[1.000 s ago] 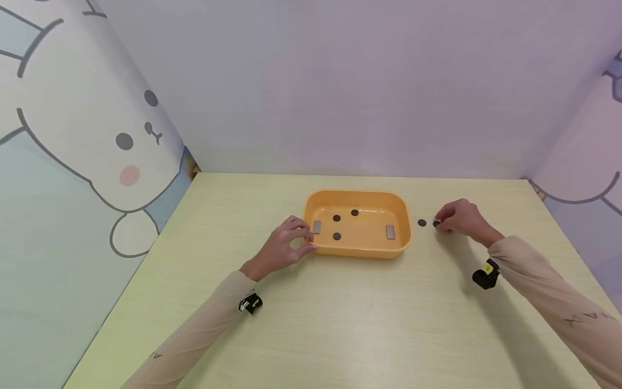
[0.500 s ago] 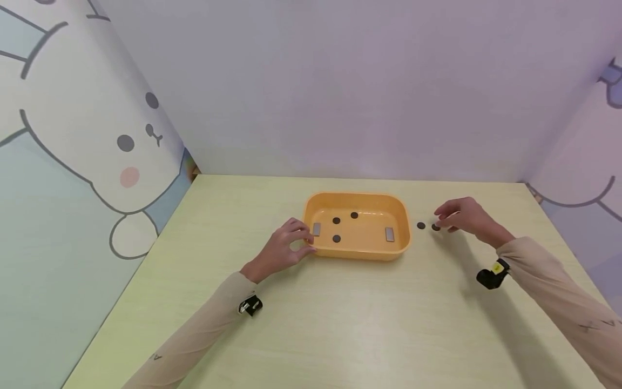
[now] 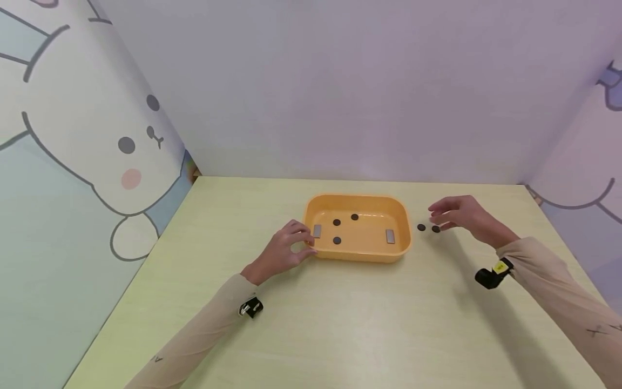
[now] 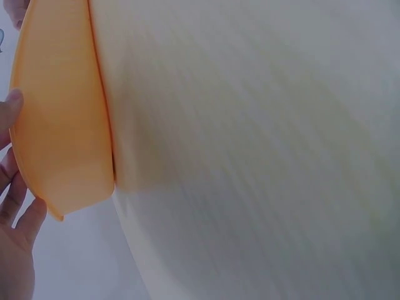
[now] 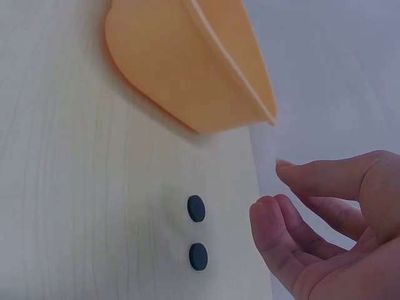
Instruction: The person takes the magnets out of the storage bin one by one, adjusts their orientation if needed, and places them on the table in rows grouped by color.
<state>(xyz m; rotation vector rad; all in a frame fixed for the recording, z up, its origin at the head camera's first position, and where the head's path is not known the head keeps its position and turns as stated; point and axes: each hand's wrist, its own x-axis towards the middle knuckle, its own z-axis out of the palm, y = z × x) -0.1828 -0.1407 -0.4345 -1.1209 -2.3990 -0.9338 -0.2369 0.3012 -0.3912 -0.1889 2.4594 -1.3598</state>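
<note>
An orange tray stands on the table, with several small black discs and two flat silver-grey rectangles inside it. My left hand holds its front-left corner, with fingers and thumb at the rim; the left wrist view shows that hand against the tray's wall. Right of the tray, two black discs lie side by side on the table. Just above them hovers my right hand, its fingers loosely bent and apart from the thumb. Nothing shows between those fingers in the right wrist view.
The pale wooden table ends at a plain wall behind the tray. A side panel with a cartoon animal stands on the left, and another printed panel on the right.
My right hand has let go of the outer black disc, which now lies beside the other, and has lifted slightly. The left hand keeps its place at the tray.
</note>
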